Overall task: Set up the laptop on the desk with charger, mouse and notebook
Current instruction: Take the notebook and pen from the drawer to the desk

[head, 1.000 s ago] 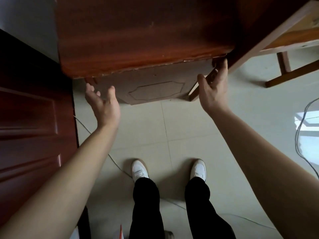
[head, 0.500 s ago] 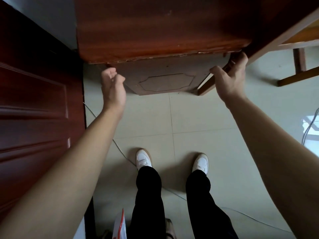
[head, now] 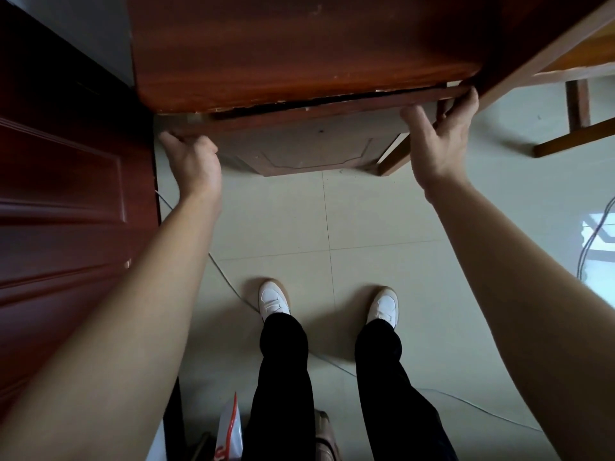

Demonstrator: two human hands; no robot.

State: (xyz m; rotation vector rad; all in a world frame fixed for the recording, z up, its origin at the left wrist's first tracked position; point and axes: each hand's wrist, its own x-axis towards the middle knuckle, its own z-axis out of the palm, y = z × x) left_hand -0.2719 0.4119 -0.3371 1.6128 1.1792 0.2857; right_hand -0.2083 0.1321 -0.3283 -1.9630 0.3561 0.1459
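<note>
Both hands grip the left-right running desk drawer front (head: 332, 107): left hand (head: 194, 161) and right hand (head: 439, 141) at its ends.

The reddish-brown wooden tabletop (head: 299, 54) runs past the top edge, so its far part is cut off. The left hand (head: 194, 161) has its fingertips tucked under the dark wooden front rail (head: 332, 109) below, out of sight. The right hand (head: 439, 141) wraps its fingertips behind the rail's right end, also hidden. Between tabletop and rail only a thin black gap shows, its inside too dark to tell. A white-and-red plastic bag (head: 229, 430) is cut by the bottom edge, its print unreadable. A thin grey cable (head: 595, 234) leaves the right edge.
</note>
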